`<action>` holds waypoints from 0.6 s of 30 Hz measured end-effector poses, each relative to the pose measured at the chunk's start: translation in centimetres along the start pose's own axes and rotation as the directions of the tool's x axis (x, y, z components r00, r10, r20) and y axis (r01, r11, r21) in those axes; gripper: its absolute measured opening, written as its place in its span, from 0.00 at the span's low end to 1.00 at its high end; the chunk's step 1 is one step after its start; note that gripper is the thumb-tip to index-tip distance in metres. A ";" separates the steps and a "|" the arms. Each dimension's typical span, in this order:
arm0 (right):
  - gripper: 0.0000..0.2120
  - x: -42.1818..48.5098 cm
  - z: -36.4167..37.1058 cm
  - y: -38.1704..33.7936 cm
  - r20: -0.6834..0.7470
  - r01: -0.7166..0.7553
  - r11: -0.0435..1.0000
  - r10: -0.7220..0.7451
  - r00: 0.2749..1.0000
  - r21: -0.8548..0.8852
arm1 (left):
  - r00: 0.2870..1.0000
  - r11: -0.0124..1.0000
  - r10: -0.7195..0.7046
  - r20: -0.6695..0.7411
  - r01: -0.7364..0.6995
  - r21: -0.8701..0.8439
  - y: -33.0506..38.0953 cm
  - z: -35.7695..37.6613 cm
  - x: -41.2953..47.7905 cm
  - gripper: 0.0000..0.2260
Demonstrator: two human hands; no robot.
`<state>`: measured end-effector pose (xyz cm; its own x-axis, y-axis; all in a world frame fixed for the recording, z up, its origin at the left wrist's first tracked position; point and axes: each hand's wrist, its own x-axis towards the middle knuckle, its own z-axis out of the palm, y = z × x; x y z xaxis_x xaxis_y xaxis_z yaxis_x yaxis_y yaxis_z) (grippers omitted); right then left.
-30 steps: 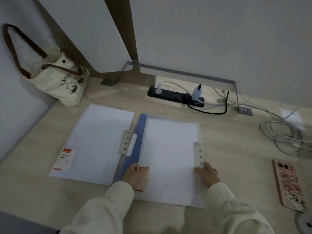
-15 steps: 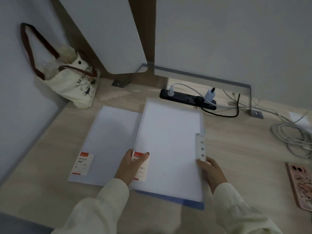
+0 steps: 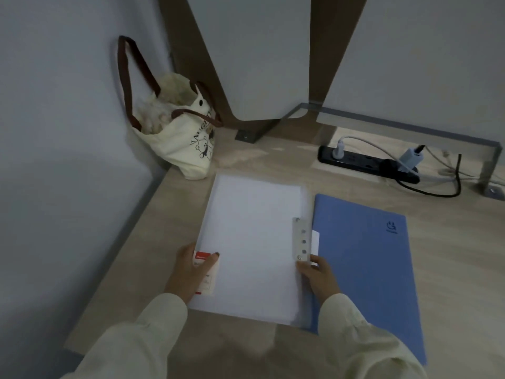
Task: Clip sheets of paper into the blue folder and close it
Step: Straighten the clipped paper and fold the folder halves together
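Note:
The blue folder lies shut and flat on the desk at the right, its logo near the far corner. To its left lies a white translucent folder with paper, its right edge overlapping the blue one. It has a red label at the near left and a grey punched clip strip along its right edge. My left hand grips its near-left edge with the thumb on the label. My right hand pinches its right edge just below the strip.
A cream tote bag with brown straps leans in the back-left corner. A black power strip with plugs and cables lies at the back right under a metal bracket. The desk's left edge runs beside the wall.
Both hands lifted the white folder off the blue one and carried it left onto the other white folder. The blue folder now lies uncovered at the right.

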<state>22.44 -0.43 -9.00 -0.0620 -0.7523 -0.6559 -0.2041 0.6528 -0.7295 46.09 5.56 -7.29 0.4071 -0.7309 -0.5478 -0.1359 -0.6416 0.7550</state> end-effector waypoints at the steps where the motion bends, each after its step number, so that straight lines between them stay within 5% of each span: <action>1: 0.16 0.2 0.2 0.2 -0.015 -0.007 1.000 0.006 1.000 -0.022 | 1.000 1.000 -0.009 0.027 0.009 0.009 -0.6 0.1 0.3 0.22; 9: 0.22 0.0 0.7 0.6 -0.181 0.000 0.942 -0.064 0.981 -0.336 | 0.995 0.999 0.012 0.100 -0.017 0.043 -0.5 0.7 1.6 0.28; 14: 0.19 -0.7 -1.1 1.1 -0.170 -0.005 0.943 -0.055 0.984 -0.334 | 0.992 0.991 0.074 0.101 -0.085 0.108 -0.3 1.0 2.3 0.27; 18: 0.21 -0.6 -5.8 2.3 -0.362 -0.088 0.910 -0.070 0.930 -0.404 | 0.991 0.952 0.134 0.021 -0.135 0.274 0.3 2.0 1.5 0.28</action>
<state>16.34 1.02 -9.14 -0.3965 -0.7774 -0.4883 -0.5754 0.6249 -0.5276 44.84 3.85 -8.61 0.3660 -0.8150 -0.4492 -0.4318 -0.5763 0.6938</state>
